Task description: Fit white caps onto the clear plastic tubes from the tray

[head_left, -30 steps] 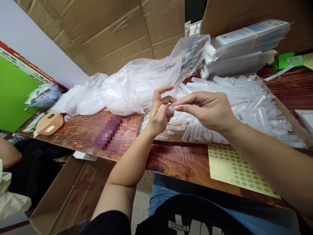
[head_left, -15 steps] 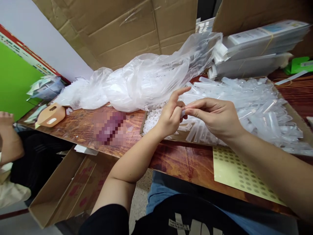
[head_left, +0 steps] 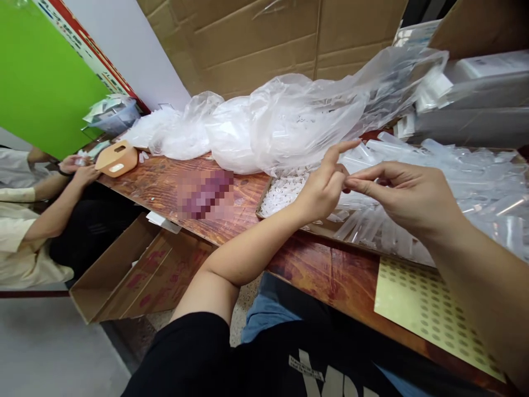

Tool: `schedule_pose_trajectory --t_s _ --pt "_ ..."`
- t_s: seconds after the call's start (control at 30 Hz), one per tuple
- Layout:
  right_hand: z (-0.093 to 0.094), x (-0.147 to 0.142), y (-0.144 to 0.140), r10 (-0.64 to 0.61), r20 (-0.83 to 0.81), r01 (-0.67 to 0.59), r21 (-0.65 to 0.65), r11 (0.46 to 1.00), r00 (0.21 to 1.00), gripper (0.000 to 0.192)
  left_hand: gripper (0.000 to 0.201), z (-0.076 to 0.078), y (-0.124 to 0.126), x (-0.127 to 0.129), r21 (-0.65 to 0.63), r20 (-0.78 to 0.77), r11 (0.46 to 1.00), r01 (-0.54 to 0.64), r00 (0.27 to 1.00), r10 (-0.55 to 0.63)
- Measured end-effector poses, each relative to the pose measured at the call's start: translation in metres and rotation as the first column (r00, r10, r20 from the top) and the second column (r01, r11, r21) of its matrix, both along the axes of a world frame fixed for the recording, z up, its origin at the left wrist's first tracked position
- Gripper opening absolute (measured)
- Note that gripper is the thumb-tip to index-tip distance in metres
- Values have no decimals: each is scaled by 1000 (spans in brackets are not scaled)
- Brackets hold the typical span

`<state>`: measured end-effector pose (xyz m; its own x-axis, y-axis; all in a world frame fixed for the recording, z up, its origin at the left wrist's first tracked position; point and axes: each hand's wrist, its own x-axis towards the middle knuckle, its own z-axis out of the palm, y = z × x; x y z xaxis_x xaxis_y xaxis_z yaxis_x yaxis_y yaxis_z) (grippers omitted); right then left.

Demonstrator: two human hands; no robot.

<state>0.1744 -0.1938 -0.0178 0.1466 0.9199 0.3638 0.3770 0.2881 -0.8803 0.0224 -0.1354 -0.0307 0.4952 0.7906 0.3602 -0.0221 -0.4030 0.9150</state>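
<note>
Two hands meet over the near part of a tray [head_left: 330, 226] on the bench [head_left: 306, 264]: the left hand [head_left: 324, 187] comes in with its forefinger stretched out above and the other fingers curled, and the right hand [head_left: 413, 193] reaches across from the other side with thumb and forefinger tips brought together against it. The right grip is together, but whatever may sit between the tips is too small and too covered to make out; the left thumb is hidden, so I cannot tell whether the left grip is clamped on anything. The tubes [head_left: 372, 223], clear and loose, lie heaped in the tray below and beyond the right hand, and the white bits [head_left: 285, 196] fill its left end, next to the left forearm. As for how far along things are, the joined fingertips suggest handling midway through one small item, while a great many tubes lie in the heap at all angles; which of them are done and which are left cannot be told, as finished and unfinished ones look alike from here. The sheet [head_left: 438, 320], yellow with rows of grey dots, lies on the bench in front of the tray, partly behind the right forearm, with plenty of dots on it and a plain strip down its left edge. Behind the tray a bag [head_left: 268, 132] of thin clear plastic sprawls along the bench, and farther left a co-worker's hands [head_left: 85, 173] are near an orange holder [head_left: 128, 157]
</note>
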Motion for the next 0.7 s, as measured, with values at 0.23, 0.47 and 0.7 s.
schedule_pose_trajectory --t_s 0.23,0.47,0.7 --pt "-9 -11 5 132 351 -168 74 983 927 12 16 7 34 -12 -186 163 955 -232 951 263" --pt "-30 -38 5 348 678 -401 -85 912 647 14 9 13 41 -16 -286 230 930 -232 925 301" --pt "-24 -36 4 337 680 -384 -87 919 652 16 21 14 40 -15 -412 262 909 -60 948 181"
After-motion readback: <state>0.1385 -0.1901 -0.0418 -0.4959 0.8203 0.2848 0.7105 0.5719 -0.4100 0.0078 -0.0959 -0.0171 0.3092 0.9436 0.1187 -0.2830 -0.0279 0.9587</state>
